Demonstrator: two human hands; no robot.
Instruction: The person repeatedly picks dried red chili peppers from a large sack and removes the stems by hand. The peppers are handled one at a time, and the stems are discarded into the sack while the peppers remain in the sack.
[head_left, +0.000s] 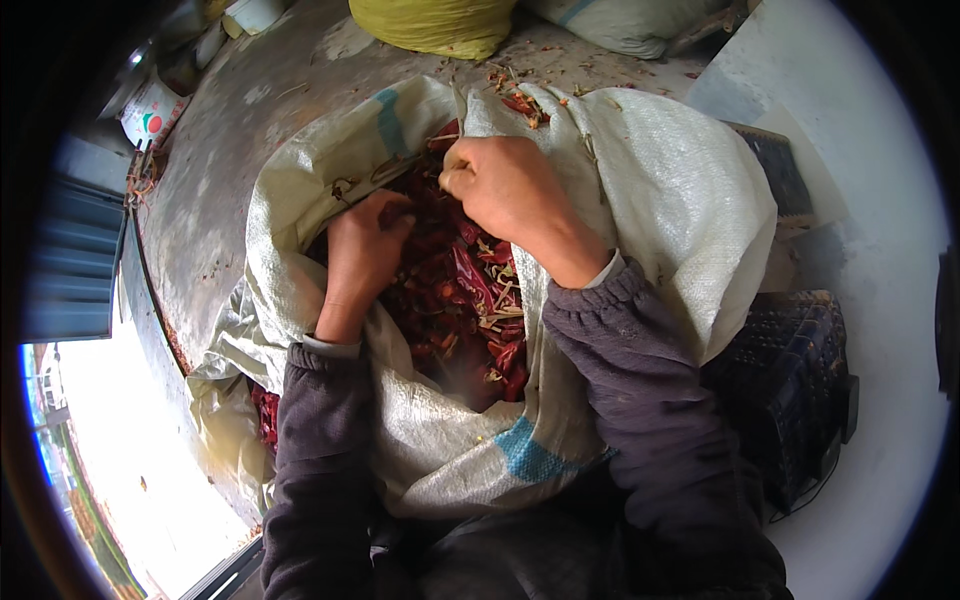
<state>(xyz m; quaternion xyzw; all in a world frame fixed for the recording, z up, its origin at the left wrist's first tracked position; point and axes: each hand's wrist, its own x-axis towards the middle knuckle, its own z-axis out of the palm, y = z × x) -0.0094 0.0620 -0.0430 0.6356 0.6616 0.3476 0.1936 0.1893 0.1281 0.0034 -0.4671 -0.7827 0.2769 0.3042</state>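
Note:
A white woven sack with blue stripes stands open before me, its rim folded outward. Dried red chili peppers lie inside, with pale stems and bits of leaf among them. My left hand is inside the sack at its left part, fingers bent at a dark red pepper by the fingertips; how firmly it is held is hard to tell. Over the far right part of the opening is my right hand, thumb and fingers pinched together; whether anything is between them cannot be seen. Pepper scraps and stems rest on the sack's far rim.
A yellow sack and another white sack stand beyond on the concrete floor. At the right are a dark plastic crate and a pale wall. A second bag with red peppers lies left; a white bucket stands farther off.

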